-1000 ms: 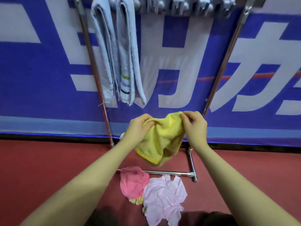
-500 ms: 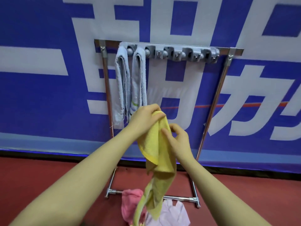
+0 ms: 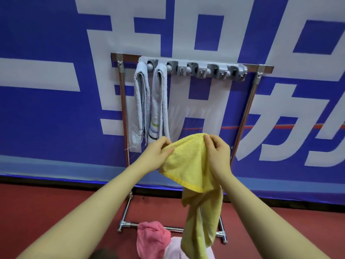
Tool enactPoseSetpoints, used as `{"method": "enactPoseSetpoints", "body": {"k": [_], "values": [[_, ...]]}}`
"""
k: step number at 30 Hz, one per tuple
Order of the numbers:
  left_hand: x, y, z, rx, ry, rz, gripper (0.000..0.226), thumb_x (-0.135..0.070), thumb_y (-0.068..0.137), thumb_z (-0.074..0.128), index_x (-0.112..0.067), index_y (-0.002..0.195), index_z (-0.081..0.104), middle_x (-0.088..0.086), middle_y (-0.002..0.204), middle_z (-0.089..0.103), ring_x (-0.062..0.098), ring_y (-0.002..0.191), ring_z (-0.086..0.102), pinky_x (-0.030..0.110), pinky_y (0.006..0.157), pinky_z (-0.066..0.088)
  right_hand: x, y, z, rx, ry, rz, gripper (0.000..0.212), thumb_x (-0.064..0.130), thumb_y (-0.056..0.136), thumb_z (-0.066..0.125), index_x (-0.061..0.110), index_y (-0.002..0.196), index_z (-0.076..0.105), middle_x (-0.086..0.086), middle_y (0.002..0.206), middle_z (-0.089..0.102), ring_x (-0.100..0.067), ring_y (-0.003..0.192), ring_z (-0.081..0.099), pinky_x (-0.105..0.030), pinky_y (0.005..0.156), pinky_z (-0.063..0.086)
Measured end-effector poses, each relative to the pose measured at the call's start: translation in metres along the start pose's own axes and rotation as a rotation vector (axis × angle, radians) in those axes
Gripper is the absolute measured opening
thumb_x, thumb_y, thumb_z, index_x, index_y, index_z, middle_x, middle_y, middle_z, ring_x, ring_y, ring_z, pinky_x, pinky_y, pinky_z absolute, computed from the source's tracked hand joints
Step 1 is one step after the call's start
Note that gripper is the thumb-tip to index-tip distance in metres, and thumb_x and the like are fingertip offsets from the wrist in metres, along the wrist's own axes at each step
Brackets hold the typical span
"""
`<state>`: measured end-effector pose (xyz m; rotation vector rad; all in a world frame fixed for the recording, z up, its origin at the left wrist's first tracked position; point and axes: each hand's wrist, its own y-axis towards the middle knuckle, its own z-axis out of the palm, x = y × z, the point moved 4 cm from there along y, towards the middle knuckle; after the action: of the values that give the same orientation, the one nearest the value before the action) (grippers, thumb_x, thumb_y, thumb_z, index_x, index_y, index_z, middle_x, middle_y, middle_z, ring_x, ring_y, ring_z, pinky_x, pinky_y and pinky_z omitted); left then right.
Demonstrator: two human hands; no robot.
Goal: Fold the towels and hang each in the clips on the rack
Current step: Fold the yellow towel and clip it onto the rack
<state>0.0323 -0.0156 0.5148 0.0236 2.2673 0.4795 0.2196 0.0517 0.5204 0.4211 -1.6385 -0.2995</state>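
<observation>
A yellow towel (image 3: 188, 165) hangs between my hands in front of the rack, its lower end trailing toward the floor. My left hand (image 3: 155, 156) pinches its left upper edge; my right hand (image 3: 217, 156) grips its right upper edge. The metal rack (image 3: 244, 116) stands against the wall with a grey clip bar (image 3: 209, 69) across its top. Two folded pale blue towels (image 3: 141, 107) hang from the leftmost clips. A pink towel (image 3: 152, 238) and a light pink one (image 3: 173, 249) lie on the floor by the rack's base.
A blue banner with large white characters (image 3: 56, 90) covers the wall behind the rack. The floor (image 3: 46, 208) is red. Several clips to the right of the hung towels hold nothing.
My hands have moved apart, spreading the yellow towel's top edge wide where it was bunched together. The view has come closer to the rack.
</observation>
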Motion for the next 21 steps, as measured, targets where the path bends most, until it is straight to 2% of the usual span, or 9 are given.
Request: {"method": "enactPoseSetpoints", "body": {"k": [3,6,9,13,17,19,21], "values": [[-0.006,0.005,-0.008,-0.088,-0.063,-0.026,0.008,-0.021,0.090,0.060,-0.024,0.094,0.054,-0.003,0.084,0.061,0.011,0.077,0.057,0.030,0.074,0.045,-0.006,0.008,-0.006,-0.025,-0.037,0.034,0.021,0.029,0.096,0.051,0.021,0.088,0.069,0.005,0.082,0.068,-0.010,0.082,0.061,-0.024,0.071,0.047],[-0.031,0.015,-0.019,-0.144,-0.082,0.067,0.016,-0.019,0.087,0.063,-0.031,0.090,0.053,-0.007,0.081,0.060,0.009,0.077,0.057,0.027,0.075,0.045,-0.010,0.012,-0.010,-0.020,-0.080,0.061,0.023,0.027,0.097,0.051,0.015,0.089,0.069,0.002,0.081,0.068,-0.010,0.080,0.059,-0.020,0.067,0.043],[-0.053,0.028,-0.022,-0.165,-0.007,0.095,0.004,-0.018,0.085,0.066,-0.019,0.086,0.062,-0.008,0.087,0.064,0.013,0.089,0.060,0.026,0.082,0.046,-0.016,0.009,-0.009,0.024,-0.095,0.077,0.019,0.025,0.095,0.054,0.016,0.090,0.070,0.002,0.085,0.068,-0.009,0.081,0.059,-0.020,0.069,0.044],[-0.071,0.043,-0.017,-0.182,0.018,0.105,0.004,-0.016,0.082,0.068,-0.014,0.084,0.066,-0.005,0.084,0.066,0.015,0.086,0.061,0.032,0.081,0.049,-0.013,-0.002,-0.004,0.052,-0.066,-0.003,0.008,0.022,0.091,0.061,0.019,0.098,0.063,0.001,0.097,0.062,-0.002,0.082,0.055,-0.009,0.070,0.041],[-0.081,0.050,-0.014,-0.182,0.029,0.094,0.006,-0.018,0.082,0.068,-0.013,0.084,0.067,0.000,0.086,0.067,0.017,0.086,0.061,0.032,0.079,0.049,-0.004,-0.017,0.010,0.161,-0.062,-0.092,0.028,0.032,0.079,0.076,0.026,0.096,0.055,0.009,0.093,0.061,-0.010,0.090,0.058,-0.023,0.082,0.044],[-0.085,0.051,-0.017,-0.195,-0.006,0.086,0.006,-0.018,0.082,0.069,-0.012,0.083,0.067,0.002,0.086,0.067,0.019,0.085,0.060,0.031,0.078,0.048,-0.002,-0.022,0.020,0.205,-0.147,-0.065,0.040,0.042,0.071,0.079,0.030,0.098,0.052,0.015,0.097,0.059,-0.008,0.096,0.056,-0.026,0.087,0.042],[-0.090,0.051,-0.021,-0.197,-0.014,0.088,0.006,-0.016,0.082,0.068,-0.011,0.083,0.067,0.001,0.084,0.066,0.017,0.083,0.059,0.025,0.075,0.046,0.002,-0.023,0.030,0.182,-0.230,-0.095,0.039,0.045,0.072,0.077,0.027,0.098,0.053,0.017,0.095,0.059,-0.005,0.096,0.055,-0.030,0.090,0.040]]}}
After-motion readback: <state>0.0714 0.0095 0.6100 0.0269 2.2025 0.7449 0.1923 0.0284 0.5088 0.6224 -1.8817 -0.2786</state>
